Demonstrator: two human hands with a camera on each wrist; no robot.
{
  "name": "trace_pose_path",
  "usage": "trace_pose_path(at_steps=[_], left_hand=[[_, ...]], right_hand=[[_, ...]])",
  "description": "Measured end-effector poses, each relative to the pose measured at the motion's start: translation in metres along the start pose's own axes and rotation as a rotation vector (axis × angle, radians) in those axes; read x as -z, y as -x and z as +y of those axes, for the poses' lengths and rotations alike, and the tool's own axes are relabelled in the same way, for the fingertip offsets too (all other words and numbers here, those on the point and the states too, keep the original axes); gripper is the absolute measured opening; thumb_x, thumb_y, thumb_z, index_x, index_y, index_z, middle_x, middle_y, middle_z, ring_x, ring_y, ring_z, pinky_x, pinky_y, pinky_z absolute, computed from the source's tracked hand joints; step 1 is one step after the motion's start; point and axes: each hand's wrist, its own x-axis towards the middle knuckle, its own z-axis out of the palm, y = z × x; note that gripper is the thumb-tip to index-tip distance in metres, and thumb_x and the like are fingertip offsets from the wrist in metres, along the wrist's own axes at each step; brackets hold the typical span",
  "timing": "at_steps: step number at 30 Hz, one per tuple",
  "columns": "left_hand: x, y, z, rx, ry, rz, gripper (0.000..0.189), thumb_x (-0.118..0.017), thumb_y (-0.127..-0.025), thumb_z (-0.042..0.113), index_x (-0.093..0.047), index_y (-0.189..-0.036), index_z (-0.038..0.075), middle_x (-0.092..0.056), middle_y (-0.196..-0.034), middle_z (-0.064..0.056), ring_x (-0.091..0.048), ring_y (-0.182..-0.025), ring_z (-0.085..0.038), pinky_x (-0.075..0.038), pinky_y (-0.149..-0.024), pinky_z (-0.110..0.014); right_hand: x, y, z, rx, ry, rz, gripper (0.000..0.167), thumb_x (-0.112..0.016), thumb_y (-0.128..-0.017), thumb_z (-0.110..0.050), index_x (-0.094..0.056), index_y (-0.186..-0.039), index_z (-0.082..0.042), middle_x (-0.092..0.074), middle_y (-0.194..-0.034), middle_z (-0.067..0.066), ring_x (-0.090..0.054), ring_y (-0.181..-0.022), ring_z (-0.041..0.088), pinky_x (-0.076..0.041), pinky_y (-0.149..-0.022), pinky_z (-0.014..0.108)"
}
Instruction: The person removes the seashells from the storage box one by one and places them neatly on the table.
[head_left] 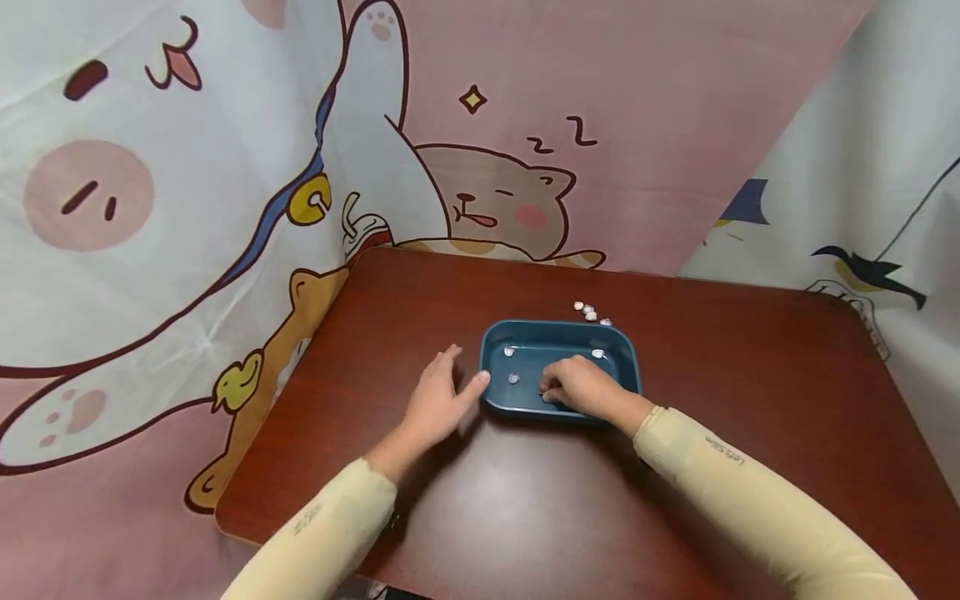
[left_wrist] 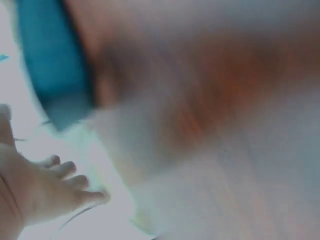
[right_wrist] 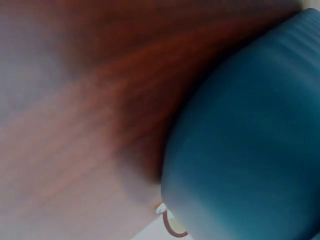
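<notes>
A blue rectangular tray (head_left: 558, 327) stands on the table. Inside it lie a small whitish piece (head_left: 509, 352) at the far left, a pale purple piece (head_left: 513, 378) below that, and another white piece (head_left: 597, 353) at the far right. My right hand (head_left: 588, 387) reaches over the near wall into the tray, its fingers curled and pinching a small piece, mostly hidden by the fingertips. Left of the tray, my left hand (head_left: 438, 400) has its fingers extended, its thumb close to the rim; contact is unclear. The right wrist view shows only the tray's outer wall (right_wrist: 240, 140) and tabletop.
Several small whitish pieces (head_left: 590, 316) lie on the brown table (head_left: 720, 375) just behind the tray's far right corner. A cartoon-printed cloth (head_left: 637, 125) hangs behind the table and along its left side. The left wrist view is blurred.
</notes>
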Motion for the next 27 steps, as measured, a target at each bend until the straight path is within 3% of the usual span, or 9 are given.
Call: trace_pose_path(at_steps=[2, 5, 9, 14, 20, 24, 27], left_hand=[[0.002, 0.028, 0.012, -0.071, -0.113, 0.028, 0.081, -0.067, -0.1, 0.057, -0.049, -0.158, 0.005, -0.049, -0.166, -0.016, -0.039, -0.159, -0.038, -0.029, -0.13, -0.061], [-0.006, 0.067, 0.02, -0.189, -0.298, 0.018, 0.08, -0.069, -0.098, 0.062, -0.055, -0.154, 0.007, -0.048, -0.167, -0.014, -0.038, -0.16, -0.036, -0.028, -0.129, -0.063], [-0.019, 0.097, 0.018, -0.245, -0.413, 0.03, 0.08, -0.073, -0.095, 0.061, -0.057, -0.151, 0.007, -0.052, -0.164, -0.014, -0.044, -0.156, -0.037, -0.034, -0.126, -0.063], [-0.024, 0.098, 0.013, -0.288, -0.441, 0.081, 0.088, -0.078, -0.093, 0.056, -0.046, -0.159, 0.007, -0.051, -0.165, -0.013, -0.046, -0.156, -0.036, -0.034, -0.127, -0.061], [-0.022, 0.094, 0.009, -0.312, -0.495, 0.031, 0.086, -0.077, -0.094, 0.056, -0.047, -0.16, 0.01, -0.043, -0.171, -0.009, -0.045, -0.156, -0.035, -0.034, -0.126, -0.063], [-0.02, 0.097, 0.008, -0.303, -0.494, 0.012, 0.086, -0.077, -0.094, 0.057, -0.045, -0.162, 0.015, -0.041, -0.172, -0.009, -0.047, -0.154, -0.036, -0.036, -0.125, -0.064], [-0.019, 0.094, 0.009, -0.316, -0.5, -0.001, 0.086, -0.075, -0.095, 0.057, -0.042, -0.165, 0.02, -0.038, -0.174, -0.008, -0.047, -0.154, -0.038, -0.036, -0.124, -0.065]], right_hand=[[-0.003, 0.003, -0.002, 0.003, 0.012, 0.015, 0.005, -0.085, -0.091, -0.011, -0.081, -0.091, -0.015, -0.078, -0.086, -0.006, -0.067, -0.078, 0.006, -0.06, -0.074, 0.032], [-0.006, 0.008, -0.007, 0.029, 0.022, 0.02, 0.008, -0.085, -0.091, -0.014, -0.08, -0.087, -0.017, -0.076, -0.082, -0.009, -0.065, -0.075, 0.004, -0.058, -0.072, 0.031], [-0.008, 0.016, -0.016, 0.082, 0.003, 0.025, 0.01, -0.083, -0.094, -0.017, -0.078, -0.086, -0.022, -0.073, -0.082, -0.014, -0.062, -0.074, 0.001, -0.056, -0.072, 0.028], [0.005, 0.039, -0.035, 0.092, -0.065, 0.102, 0.006, -0.079, -0.098, -0.018, -0.078, -0.095, -0.022, -0.073, -0.087, -0.016, -0.062, -0.078, -0.003, -0.056, -0.073, 0.026], [0.049, 0.069, -0.042, 0.062, -0.125, 0.337, 0.008, -0.081, -0.096, -0.015, -0.077, -0.096, -0.022, -0.072, -0.087, -0.014, -0.061, -0.076, -0.001, -0.055, -0.068, 0.026], [0.083, 0.083, -0.012, -0.11, -0.077, 0.529, 0.008, -0.086, -0.092, -0.016, -0.081, -0.097, -0.02, -0.077, -0.087, -0.006, -0.061, -0.073, 0.004, -0.049, -0.064, 0.018], [0.101, 0.089, 0.026, -0.289, -0.018, 0.6, 0.01, -0.086, -0.092, -0.021, -0.083, -0.099, -0.014, -0.081, -0.09, 0.006, -0.065, -0.074, 0.013, -0.048, -0.063, 0.02]])
